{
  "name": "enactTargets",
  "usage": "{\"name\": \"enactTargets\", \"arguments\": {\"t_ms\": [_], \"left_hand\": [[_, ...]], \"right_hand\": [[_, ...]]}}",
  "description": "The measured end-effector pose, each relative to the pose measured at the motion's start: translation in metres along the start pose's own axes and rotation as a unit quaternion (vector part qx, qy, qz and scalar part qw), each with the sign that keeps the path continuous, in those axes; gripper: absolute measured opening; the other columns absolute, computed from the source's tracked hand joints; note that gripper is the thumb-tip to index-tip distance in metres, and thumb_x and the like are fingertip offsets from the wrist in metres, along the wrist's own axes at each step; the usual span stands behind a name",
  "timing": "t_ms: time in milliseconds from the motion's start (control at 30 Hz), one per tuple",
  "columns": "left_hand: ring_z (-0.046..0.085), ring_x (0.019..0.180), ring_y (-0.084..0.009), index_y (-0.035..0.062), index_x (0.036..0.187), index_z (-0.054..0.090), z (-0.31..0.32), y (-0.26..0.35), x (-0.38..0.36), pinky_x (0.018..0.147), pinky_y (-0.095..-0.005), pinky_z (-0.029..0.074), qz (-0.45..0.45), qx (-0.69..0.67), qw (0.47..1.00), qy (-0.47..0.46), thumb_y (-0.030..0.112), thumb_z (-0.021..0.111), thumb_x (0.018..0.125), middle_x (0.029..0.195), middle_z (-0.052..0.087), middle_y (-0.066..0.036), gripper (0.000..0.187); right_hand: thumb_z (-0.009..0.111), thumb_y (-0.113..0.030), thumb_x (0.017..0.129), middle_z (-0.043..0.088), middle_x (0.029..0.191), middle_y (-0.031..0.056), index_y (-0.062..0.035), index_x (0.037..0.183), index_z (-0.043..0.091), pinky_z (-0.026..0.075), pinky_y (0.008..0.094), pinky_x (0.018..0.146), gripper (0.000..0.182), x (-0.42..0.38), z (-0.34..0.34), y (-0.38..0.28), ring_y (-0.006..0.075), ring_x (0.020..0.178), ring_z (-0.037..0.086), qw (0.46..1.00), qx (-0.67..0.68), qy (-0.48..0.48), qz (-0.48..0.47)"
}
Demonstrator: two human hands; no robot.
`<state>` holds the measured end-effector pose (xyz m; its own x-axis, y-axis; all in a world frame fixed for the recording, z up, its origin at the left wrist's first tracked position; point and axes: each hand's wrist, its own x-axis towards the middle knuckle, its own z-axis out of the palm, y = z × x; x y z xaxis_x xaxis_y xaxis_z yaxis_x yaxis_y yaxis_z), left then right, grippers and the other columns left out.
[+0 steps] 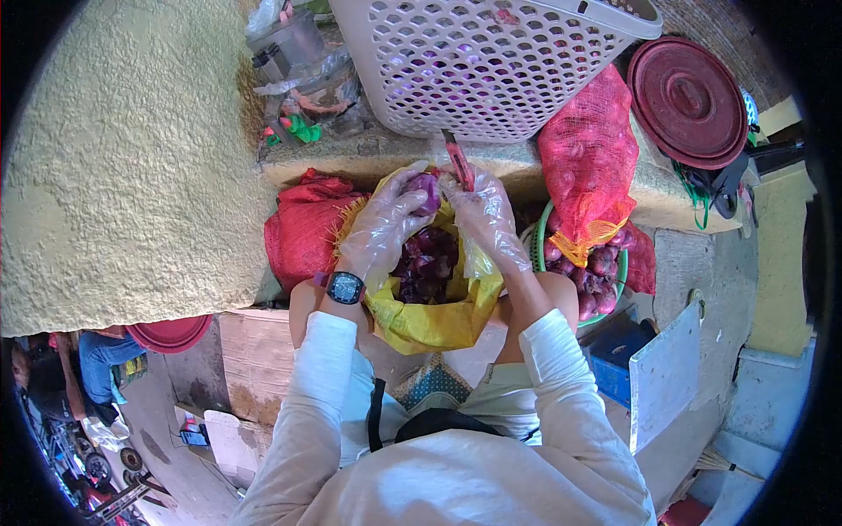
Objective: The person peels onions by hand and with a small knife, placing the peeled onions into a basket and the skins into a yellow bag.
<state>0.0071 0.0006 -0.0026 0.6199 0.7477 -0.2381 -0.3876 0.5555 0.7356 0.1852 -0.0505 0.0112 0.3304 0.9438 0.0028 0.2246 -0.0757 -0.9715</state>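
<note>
Both hands wear thin clear plastic gloves and meet above the lap: the left hand (pixel 386 223), with a dark wristwatch (pixel 345 287) on its wrist, curls its fingers round a purple onion (pixel 426 190), while the right hand (pixel 485 215) is closed on a small knife with a red handle (pixel 459 164). That knife stands nearly upright, its long axis running away from the body, and its working end sits just at the right side of the onion, so the two hands are touching or all but touching across it; which part of the blade meets the skin I cannot tell. Directly under the hands a yellow bag (pixel 434 320) gapes open between the knees, holding a heap of dark purple peelings or onions. Left of it lies a red mesh sack (pixel 303 228); to the right a green basin (pixel 605 280) of purple onions sits with a second red mesh sack (pixel 588 167) standing in it. Beyond the hands a stone ledge (pixel 368 149) carries a white perforated basket (pixel 491 61), close enough that the knife tip points at its wall, and a round red lid (pixel 688 101) rests farther right. Room to move is tight ahead and at both sides; the freest space is straight down, into the bag's mouth.
</note>
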Motion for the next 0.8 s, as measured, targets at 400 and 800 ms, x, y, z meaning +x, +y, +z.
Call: {"name": "enactTargets", "arguments": {"t_ms": [400, 800], "left_hand": [[0.063, 0.118, -0.0210, 0.0064, 0.146, 0.051, 0.009, 0.000, -0.013, 0.101, -0.0366, 0.054, -0.024, 0.060, 0.997, 0.035, 0.008, 0.068, 0.096, 0.134, 0.061, -0.011, 0.053], [0.061, 0.122, -0.0238, 0.0038, 0.152, 0.044, 0.007, 0.020, -0.003, 0.109, -0.0378, 0.053, 0.041, 0.022, 0.996, 0.081, -0.007, 0.059, 0.093, 0.140, 0.056, -0.013, 0.062]], "right_hand": [[0.068, -0.021, 0.098, 0.069, 0.083, 0.0050, -0.0057, 0.121, 0.074, 0.050, 0.0325, 0.067, 0.028, -0.008, -0.001, -0.005, 0.0115, 0.072, 0.060, 1.000, -0.007, -0.019, 0.012], [0.057, -0.023, 0.108, 0.068, 0.111, 0.0058, -0.0028, 0.153, 0.044, 0.054, 0.0272, 0.071, 0.051, 0.001, -0.005, -0.019, 0.0140, 0.087, 0.067, 0.981, 0.171, -0.052, 0.082]]}}
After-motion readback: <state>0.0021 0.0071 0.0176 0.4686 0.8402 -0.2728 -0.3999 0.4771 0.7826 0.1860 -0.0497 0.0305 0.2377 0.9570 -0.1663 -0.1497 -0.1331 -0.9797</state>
